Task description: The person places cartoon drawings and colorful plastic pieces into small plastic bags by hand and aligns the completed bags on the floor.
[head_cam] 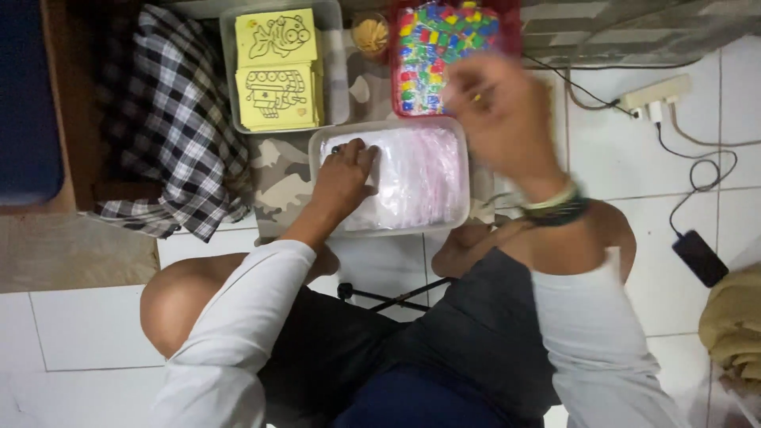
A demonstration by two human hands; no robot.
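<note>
Clear plastic bags (416, 178) lay stacked in a shallow clear tray (468, 208) on the floor (618, 150), just in front of the person's knees. The left hand (345, 178) rested flat on the stack's left part, fingers spread and pressing, gripping nothing. The right hand (495, 111) hung blurred above the tray's far right corner, beside a red tray of coloured pieces (432, 47); whether it held anything could not be told. Yellow picture cards (277, 67) sat in a clear box beyond the tray's far left corner. Open white tiles lay to the right.
</note>
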